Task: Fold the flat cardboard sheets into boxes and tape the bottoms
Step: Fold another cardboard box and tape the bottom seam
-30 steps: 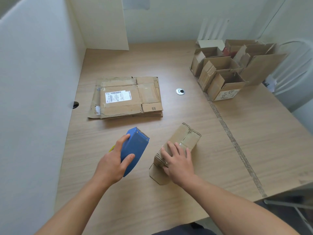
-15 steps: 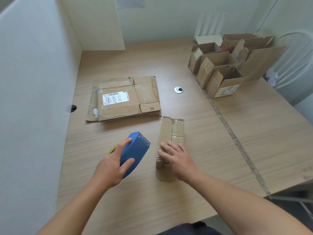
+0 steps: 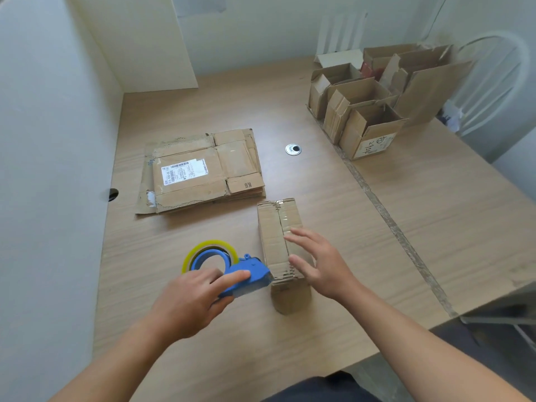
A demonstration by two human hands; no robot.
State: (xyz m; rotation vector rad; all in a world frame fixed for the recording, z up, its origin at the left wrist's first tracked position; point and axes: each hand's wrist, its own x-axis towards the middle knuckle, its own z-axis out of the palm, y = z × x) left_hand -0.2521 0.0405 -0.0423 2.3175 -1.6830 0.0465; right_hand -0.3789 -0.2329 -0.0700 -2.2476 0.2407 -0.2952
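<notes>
Swinging round to lie straight away from the person, the box (image 3: pixel 275 236) is no longer skewed as it was a second ago, and its closed flaps face up with the seam running down the middle. The dispenser (image 3: pixel 243 274) has dropped too. It was held up and tilted, and now its nose sits against the box's near end with the yellow roll in view behind. The left hand (image 3: pixel 191 303) grips it, fingers curled over the blue body. The right hand (image 3: pixel 322 265) has eased off its flat press. Its fingers are now straight and spread, holding nothing, and they look to rest on the right flap beside the seam. That reads as the start of a tape pull along the bottom seam. I'd say this box is folded but not yet sealed, though there's a gleam of clear tape near the far end.

The box sits mid-counter (image 3: pixel 435 213), just beside the sheets (image 3: pixel 203 172), which are stacked flat with a white label on top. Far right, the open boxes (image 3: pixel 362 111) stand clustered with their flaps up. The insides that show look empty, and a red patch among them is too small to identify.
</notes>
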